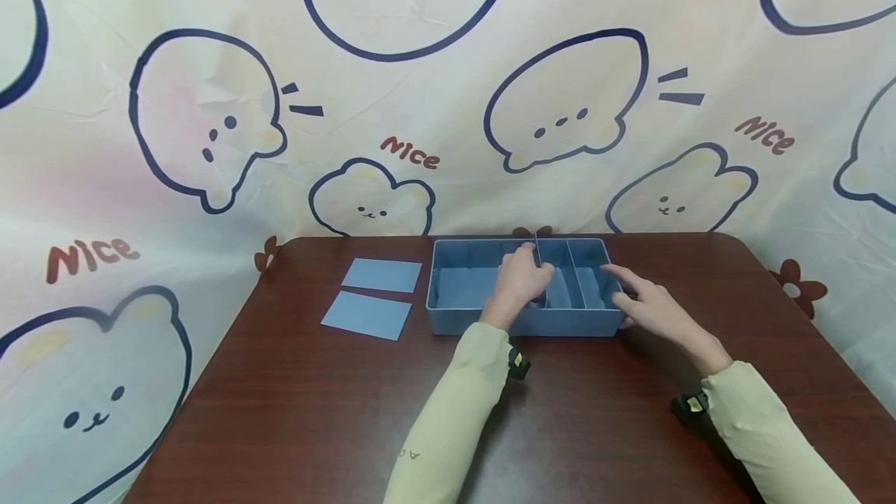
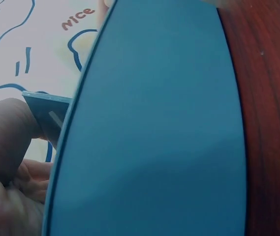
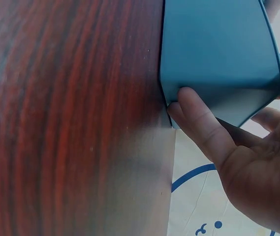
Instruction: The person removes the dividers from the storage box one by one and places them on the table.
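Note:
A blue rectangular box (image 1: 560, 323) with compartments stands on the brown table. My left hand (image 1: 520, 280) reaches over its front wall and pinches a thin divider panel (image 2: 48, 110) that stands upright in the box, its top edge above the rim. Right of it, another divider (image 1: 577, 277) crosses the box. At the right end, my right hand (image 1: 651, 305) touches the box with extended fingers; two fingers (image 3: 199, 115) press against the end wall low down. The left hand partly hides the held divider in the head view.
Two flat blue panels (image 1: 382, 275) (image 1: 367, 316) lie on the table (image 1: 294, 411) left of the box. Behind the table hangs a pale cloth (image 1: 455, 107) with cartoon drawings. Dark straps (image 1: 518, 364) sit at both wrists.

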`<state>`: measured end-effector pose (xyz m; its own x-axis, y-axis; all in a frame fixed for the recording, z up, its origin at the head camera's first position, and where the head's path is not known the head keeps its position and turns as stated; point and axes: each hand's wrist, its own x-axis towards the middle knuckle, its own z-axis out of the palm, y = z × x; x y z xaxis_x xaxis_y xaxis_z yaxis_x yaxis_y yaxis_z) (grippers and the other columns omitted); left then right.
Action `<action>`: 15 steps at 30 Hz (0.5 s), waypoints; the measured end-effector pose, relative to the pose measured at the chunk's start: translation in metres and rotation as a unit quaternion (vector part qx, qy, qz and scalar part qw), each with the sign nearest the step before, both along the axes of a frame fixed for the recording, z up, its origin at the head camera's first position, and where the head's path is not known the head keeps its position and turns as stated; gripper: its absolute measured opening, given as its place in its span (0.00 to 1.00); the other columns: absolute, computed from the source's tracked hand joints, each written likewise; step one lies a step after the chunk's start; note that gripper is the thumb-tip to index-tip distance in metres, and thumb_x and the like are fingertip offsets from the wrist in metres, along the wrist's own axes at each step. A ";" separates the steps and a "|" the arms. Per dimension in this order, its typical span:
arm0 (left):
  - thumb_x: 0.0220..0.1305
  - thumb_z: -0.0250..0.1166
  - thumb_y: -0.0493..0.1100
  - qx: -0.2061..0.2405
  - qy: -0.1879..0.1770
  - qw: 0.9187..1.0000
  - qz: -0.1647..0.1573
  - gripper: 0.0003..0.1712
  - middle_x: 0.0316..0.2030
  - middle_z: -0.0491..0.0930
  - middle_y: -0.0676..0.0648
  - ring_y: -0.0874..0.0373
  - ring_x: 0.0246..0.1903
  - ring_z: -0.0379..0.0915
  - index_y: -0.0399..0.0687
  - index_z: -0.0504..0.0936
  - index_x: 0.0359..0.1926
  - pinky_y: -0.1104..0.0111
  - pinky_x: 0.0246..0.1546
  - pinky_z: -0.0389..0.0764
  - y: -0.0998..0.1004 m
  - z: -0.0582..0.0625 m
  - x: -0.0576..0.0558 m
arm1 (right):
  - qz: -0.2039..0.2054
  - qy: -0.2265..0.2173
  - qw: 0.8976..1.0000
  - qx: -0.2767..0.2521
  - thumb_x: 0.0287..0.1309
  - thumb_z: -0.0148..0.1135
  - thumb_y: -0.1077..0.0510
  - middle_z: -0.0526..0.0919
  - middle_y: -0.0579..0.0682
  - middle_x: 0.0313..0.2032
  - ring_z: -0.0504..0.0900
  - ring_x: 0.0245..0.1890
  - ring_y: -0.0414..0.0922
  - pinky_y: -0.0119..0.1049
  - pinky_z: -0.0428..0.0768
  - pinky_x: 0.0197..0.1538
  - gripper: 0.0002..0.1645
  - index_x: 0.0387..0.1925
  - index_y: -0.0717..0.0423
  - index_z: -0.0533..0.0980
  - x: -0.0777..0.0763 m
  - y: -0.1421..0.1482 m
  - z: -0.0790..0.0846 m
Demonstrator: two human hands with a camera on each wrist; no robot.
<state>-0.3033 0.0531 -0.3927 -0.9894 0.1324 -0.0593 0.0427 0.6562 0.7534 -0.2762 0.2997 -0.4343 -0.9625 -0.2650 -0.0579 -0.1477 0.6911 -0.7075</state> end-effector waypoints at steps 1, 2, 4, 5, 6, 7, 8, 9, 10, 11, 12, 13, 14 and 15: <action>0.69 0.55 0.46 -0.002 0.001 1.000 0.000 0.33 0.08 0.62 0.52 0.59 0.06 0.52 0.48 0.62 0.73 0.66 0.13 0.64 0.000 0.001 0.000 | 0.000 0.000 1.000 0.000 0.67 0.44 0.58 0.56 0.70 0.72 0.84 0.47 0.57 0.46 0.86 0.39 0.35 0.75 0.49 0.54 0.000 0.000 0.000; 0.69 0.55 0.46 -0.005 0.001 1.000 0.000 0.33 0.08 0.61 0.53 0.59 0.06 0.51 0.48 0.62 0.73 0.66 0.13 0.65 0.000 0.001 0.000 | 0.001 0.000 1.000 0.000 0.67 0.44 0.58 0.56 0.70 0.72 0.84 0.47 0.57 0.46 0.86 0.39 0.36 0.75 0.49 0.54 0.000 0.000 0.000; 0.69 0.55 0.46 -0.008 0.002 1.000 0.000 0.33 0.08 0.61 0.53 0.59 0.06 0.51 0.48 0.62 0.73 0.66 0.14 0.65 0.000 0.002 -0.001 | 0.001 0.001 1.000 0.000 0.67 0.44 0.58 0.56 0.70 0.72 0.84 0.47 0.58 0.46 0.86 0.39 0.35 0.75 0.50 0.54 -0.001 0.000 -0.001; 0.69 0.55 0.46 -0.009 0.001 1.000 0.001 0.33 0.08 0.61 0.52 0.59 0.06 0.51 0.48 0.62 0.73 0.66 0.13 0.65 0.000 0.003 0.000 | 0.001 0.001 1.000 0.000 0.67 0.44 0.58 0.56 0.70 0.72 0.84 0.47 0.57 0.46 0.86 0.39 0.35 0.75 0.50 0.54 -0.001 0.000 -0.001; 0.69 0.55 0.46 -0.008 0.000 1.000 0.002 0.33 0.08 0.61 0.52 0.59 0.06 0.51 0.48 0.62 0.73 0.66 0.13 0.65 0.000 0.004 0.000 | 0.002 0.001 1.000 0.001 0.67 0.44 0.58 0.56 0.70 0.72 0.84 0.47 0.58 0.46 0.86 0.39 0.35 0.75 0.50 0.54 -0.001 0.000 -0.001; 0.69 0.55 0.46 -0.008 -0.001 1.000 0.002 0.33 0.08 0.61 0.52 0.59 0.06 0.52 0.48 0.61 0.73 0.66 0.13 0.65 0.000 0.004 0.000 | 0.002 0.001 1.000 0.001 0.67 0.44 0.58 0.56 0.70 0.72 0.84 0.47 0.57 0.46 0.86 0.39 0.35 0.75 0.50 0.54 -0.001 0.000 -0.001; 0.69 0.55 0.46 -0.007 0.000 1.000 0.002 0.33 0.09 0.62 0.52 0.59 0.06 0.52 0.48 0.61 0.73 0.66 0.13 0.65 0.000 0.005 0.000 | 0.002 0.001 1.000 0.001 0.67 0.44 0.58 0.56 0.70 0.72 0.84 0.47 0.57 0.46 0.86 0.39 0.35 0.75 0.50 0.54 -0.001 0.000 -0.001; 0.69 0.55 0.46 -0.005 -0.001 1.000 0.002 0.33 0.09 0.62 0.52 0.58 0.06 0.53 0.49 0.61 0.73 0.66 0.13 0.65 0.000 0.006 0.000 | 0.001 0.001 1.000 0.000 0.67 0.44 0.58 0.56 0.70 0.72 0.84 0.47 0.57 0.46 0.86 0.39 0.35 0.75 0.50 0.54 -0.001 0.000 -0.001; 0.69 0.55 0.46 -0.003 -0.002 1.000 0.002 0.34 0.09 0.62 0.52 0.58 0.07 0.53 0.48 0.61 0.73 0.66 0.14 0.66 0.001 0.007 0.001 | 0.000 0.001 1.000 0.001 0.67 0.44 0.58 0.56 0.70 0.71 0.84 0.46 0.57 0.47 0.86 0.39 0.35 0.75 0.50 0.54 -0.001 0.001 -0.001; 0.69 0.55 0.46 -0.002 -0.003 1.000 0.002 0.34 0.09 0.63 0.52 0.58 0.07 0.54 0.48 0.61 0.74 0.66 0.14 0.66 0.001 0.009 0.001 | 0.001 0.001 1.000 0.000 0.67 0.44 0.58 0.56 0.71 0.71 0.85 0.46 0.57 0.47 0.86 0.39 0.35 0.75 0.50 0.54 -0.001 0.001 -0.001; 0.69 0.56 0.46 -0.002 -0.004 1.000 0.002 0.34 0.09 0.63 0.52 0.58 0.07 0.55 0.48 0.61 0.74 0.66 0.14 0.67 0.001 0.010 0.002 | 0.001 0.000 1.000 0.000 0.67 0.44 0.58 0.57 0.71 0.71 0.85 0.46 0.56 0.47 0.86 0.39 0.35 0.75 0.50 0.54 -0.001 0.001 -0.001; 0.69 0.56 0.46 -0.002 -0.005 1.000 0.001 0.34 0.09 0.63 0.52 0.58 0.07 0.55 0.48 0.61 0.73 0.66 0.14 0.67 0.001 0.011 0.002 | 0.001 0.000 1.000 0.000 0.67 0.45 0.58 0.57 0.71 0.71 0.85 0.46 0.56 0.47 0.86 0.39 0.35 0.75 0.50 0.54 -0.001 0.001 -0.001; 0.69 0.56 0.46 -0.001 -0.007 1.000 0.003 0.34 0.09 0.63 0.51 0.58 0.07 0.55 0.48 0.61 0.74 0.66 0.14 0.67 0.001 0.012 0.003 | 0.001 -0.001 1.000 0.000 0.67 0.45 0.58 0.57 0.71 0.71 0.85 0.45 0.56 0.47 0.86 0.39 0.35 0.75 0.50 0.54 -0.001 0.002 -0.001; 0.69 0.56 0.46 0.001 -0.009 1.000 0.004 0.34 0.09 0.63 0.51 0.58 0.07 0.56 0.48 0.60 0.74 0.66 0.13 0.66 0.001 0.013 0.003 | 0.001 -0.001 1.000 0.000 0.67 0.45 0.57 0.57 0.71 0.71 0.85 0.45 0.56 0.47 0.86 0.40 0.35 0.75 0.50 0.54 -0.001 0.002 -0.001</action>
<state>-0.2999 0.0543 -0.3797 -0.9893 0.1240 -0.0771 0.0232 0.6552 0.7551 -0.2773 0.3013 -0.4352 -0.9618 -0.2673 -0.0599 -0.1478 0.6903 -0.7082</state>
